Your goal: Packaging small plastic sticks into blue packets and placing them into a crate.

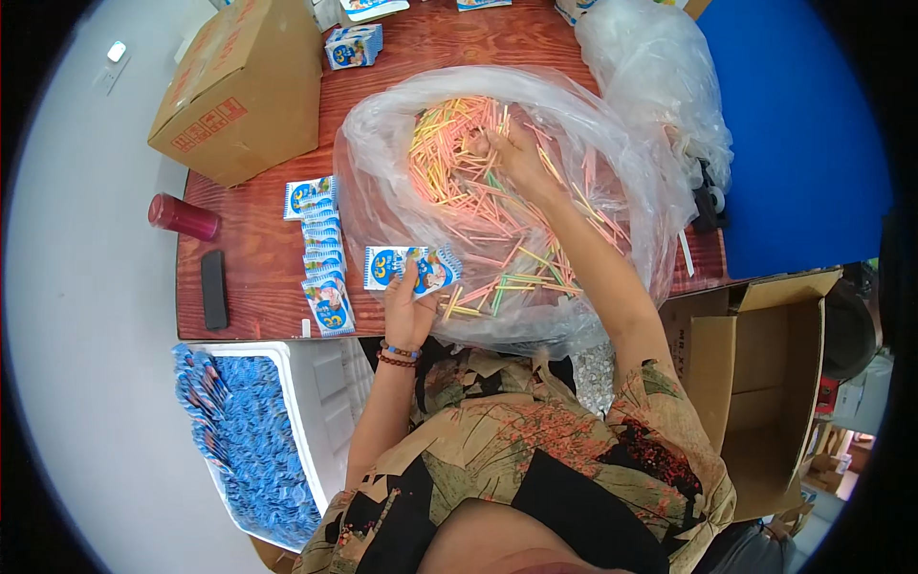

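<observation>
My left hand [409, 318] is closed on small blue-and-white packets [435, 274], pinched under the thumb and fanned over the near left edge of a big clear plastic bag [381, 206]. The bag lies spread wide on the table, with a heap of thin pink, yellow and green sticks [442, 158] inside. Over that heap reaches my right hand [519, 158], its fingers curled round a few sticks. More sticks are scattered toward the bag's near side. Left of the bag, similar packets [322, 239] lie overlapped in a row.
A cardboard box [239, 91] stands at the table's far left, near a dark red cylinder [186, 217] and a black oblong object [214, 290]. Below the table's left edge is a white foam box [296, 421] of blue packets. An open carton [775, 392] stands at right.
</observation>
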### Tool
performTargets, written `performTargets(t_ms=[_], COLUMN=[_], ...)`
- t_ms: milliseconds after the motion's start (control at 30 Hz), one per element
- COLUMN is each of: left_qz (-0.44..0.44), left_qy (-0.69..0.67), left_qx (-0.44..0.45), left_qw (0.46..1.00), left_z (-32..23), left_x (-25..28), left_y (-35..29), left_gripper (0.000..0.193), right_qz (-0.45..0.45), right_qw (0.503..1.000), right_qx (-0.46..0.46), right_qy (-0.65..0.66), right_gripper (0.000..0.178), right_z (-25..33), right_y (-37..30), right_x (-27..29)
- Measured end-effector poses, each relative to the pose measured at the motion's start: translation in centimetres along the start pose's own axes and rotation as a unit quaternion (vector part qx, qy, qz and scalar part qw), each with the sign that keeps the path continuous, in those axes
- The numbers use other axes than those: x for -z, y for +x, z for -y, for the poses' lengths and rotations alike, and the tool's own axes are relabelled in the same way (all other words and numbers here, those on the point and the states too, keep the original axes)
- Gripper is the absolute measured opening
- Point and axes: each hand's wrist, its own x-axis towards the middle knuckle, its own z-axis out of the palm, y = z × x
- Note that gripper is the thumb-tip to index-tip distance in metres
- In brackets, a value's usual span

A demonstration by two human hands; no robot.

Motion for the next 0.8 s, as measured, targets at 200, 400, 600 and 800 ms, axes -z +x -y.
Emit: performTargets(t_ms=[200,400,600,800], left_qz=[0.016,0.004,0.015,-0.002], left_qy=[-0.006,-0.013,-0.007,-0.003], left_qx=[0.007,0.008,0.012,0.007], left_qw=[1.000,1.000,1.000,1.000], left_z=[0.0,-0.2,0.1,0.1], left_x=[0.6,0.6,0.8,0.9], left_y=[0.2,-0.1,0.1,-0.1], left_gripper=[0.025,0.025,0.027,0.029], right_qz=[-0.018,-0.027,-0.002,0.042], right_qw=[0.998,0.968,0.840,0.734], right_qx=[0.049,0.110,0.120,0.109], right_qy=[-0.044,-0.223,-0.529,-0.669], right_gripper=[0.031,0.031,0.014,0.020], right_z=[-0.9,0.3,0.1,0.2], right_y=[-2.8,-3.4,1.0,2.1], right_x=[-0.6,-2.4,-1.0,-2.8])
